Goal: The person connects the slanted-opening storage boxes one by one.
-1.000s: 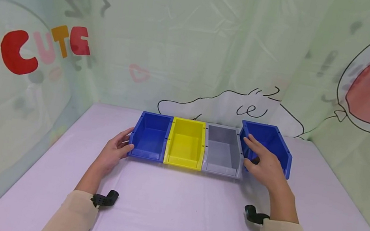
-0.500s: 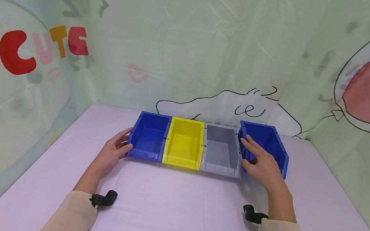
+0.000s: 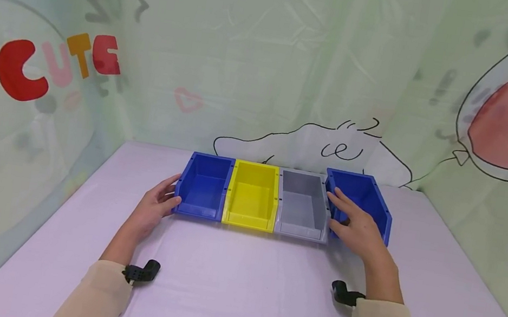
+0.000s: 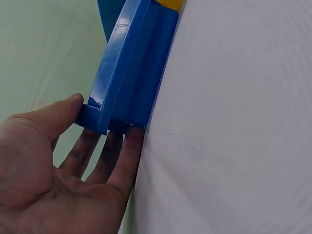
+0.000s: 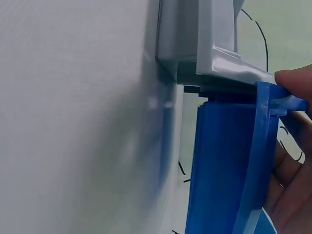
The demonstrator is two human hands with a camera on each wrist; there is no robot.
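Note:
Three joined plastic storage bins stand in a row on the table: a left blue bin (image 3: 203,186), a yellow bin (image 3: 252,196) and a grey bin (image 3: 303,205). My left hand (image 3: 154,205) holds the left blue bin by its outer front corner, thumb at the rim and fingers along the side. Beside the grey bin, my right hand (image 3: 358,227) grips a right blue bin (image 5: 226,161) at its left wall. Its thumb (image 5: 297,83) touches the corner where blue meets grey. That bin sits higher than the row, its underside apart from the table. Parts of its wall are hidden by the hand.
A white cloth covers the table (image 3: 239,293). Behind it hangs a pale green printed curtain (image 3: 268,62), which also runs down both sides. A small black wrist camera (image 3: 143,272) is worn on the left arm and another (image 3: 346,294) on the right.
The right blue bin has come down a little and nearer to level with the row, my right hand moving with it. My left hand keeps its place on the left blue bin.

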